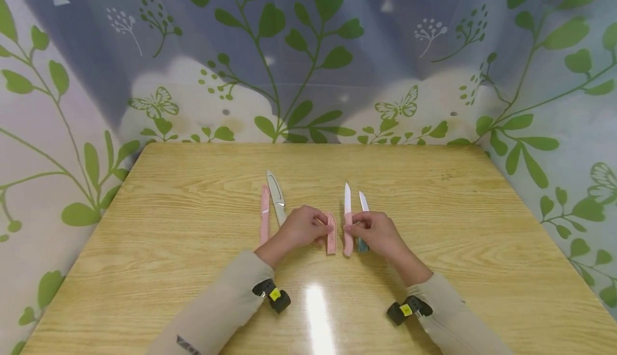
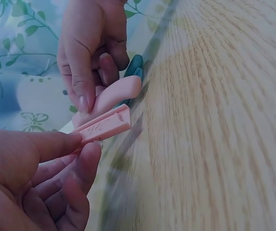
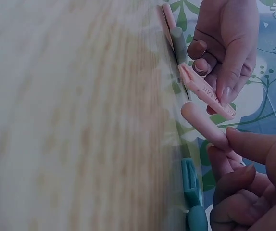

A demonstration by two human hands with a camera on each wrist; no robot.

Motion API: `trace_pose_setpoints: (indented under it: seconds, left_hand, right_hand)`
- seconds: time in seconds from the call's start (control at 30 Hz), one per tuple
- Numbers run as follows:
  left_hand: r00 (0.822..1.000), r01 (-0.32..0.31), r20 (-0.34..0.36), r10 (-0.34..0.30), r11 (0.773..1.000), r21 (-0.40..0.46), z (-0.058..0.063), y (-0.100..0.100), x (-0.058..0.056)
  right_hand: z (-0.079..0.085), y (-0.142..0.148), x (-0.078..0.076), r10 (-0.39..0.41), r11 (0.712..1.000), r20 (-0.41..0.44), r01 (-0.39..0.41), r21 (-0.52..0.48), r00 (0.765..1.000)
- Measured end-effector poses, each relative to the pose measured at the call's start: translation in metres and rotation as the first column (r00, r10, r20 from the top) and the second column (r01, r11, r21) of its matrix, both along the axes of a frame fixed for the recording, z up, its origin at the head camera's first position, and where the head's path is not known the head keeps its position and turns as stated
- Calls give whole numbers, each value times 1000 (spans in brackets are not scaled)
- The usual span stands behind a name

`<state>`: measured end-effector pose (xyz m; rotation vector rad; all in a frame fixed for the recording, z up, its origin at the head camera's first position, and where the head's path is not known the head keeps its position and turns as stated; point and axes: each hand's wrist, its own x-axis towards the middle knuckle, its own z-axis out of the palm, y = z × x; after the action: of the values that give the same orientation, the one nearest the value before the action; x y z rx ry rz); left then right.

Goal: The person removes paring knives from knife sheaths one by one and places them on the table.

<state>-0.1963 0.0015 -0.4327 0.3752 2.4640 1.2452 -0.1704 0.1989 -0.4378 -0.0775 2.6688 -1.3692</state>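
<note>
Between thumb and fingers my left hand (image 1: pixel 302 226) pinches a slim pink knife sheath (image 1: pixel 331 240), its open end toward me. My right hand (image 1: pixel 378 233) pinches the pink handle of a paring knife (image 1: pixel 348 205), whose bare white blade points away from me. Sheath and knife are side by side, a small gap apart. Partly hidden by the right hand is a smaller knife, its pale blade (image 1: pixel 363 201) showing beyond the fingers. A teal sheath (image 3: pixel 191 180) and a rounded teal handle end (image 3: pixel 197 220) show beside that hand in the right wrist view.
Left of my left hand lie a pink sheathed knife (image 1: pixel 264 216) and a larger pale grey-green sheathed knife (image 1: pixel 276 191), its handle partly behind that hand. The wooden table (image 1: pixel 193 205) meets a leaf-patterned curtain (image 1: pixel 299 76) at the back and sides.
</note>
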Motion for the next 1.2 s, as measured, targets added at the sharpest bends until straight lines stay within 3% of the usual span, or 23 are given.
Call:
trace_pose_setpoints:
  seconds: [0.17, 0.5, 0.8, 1.2]
  left_hand:
    - [999, 18, -45, -21, 999, -46, 2, 2, 1]
    - [998, 20, -58, -27, 994, -107, 2, 6, 3]
    - [993, 41, -94, -66, 967, -251, 0, 9, 1]
    - [991, 10, -121, -52, 945, -327, 2, 14, 3]
  right_hand:
    - [0, -1, -1, 8, 999, -7, -8, 31, 1000]
    - [3, -3, 0, 20, 995, 7, -21, 95, 1000]
    - [3, -5, -1, 12, 989, 10, -13, 149, 1000]
    - [2, -7, -1, 21, 980, 19, -24, 199, 1000]
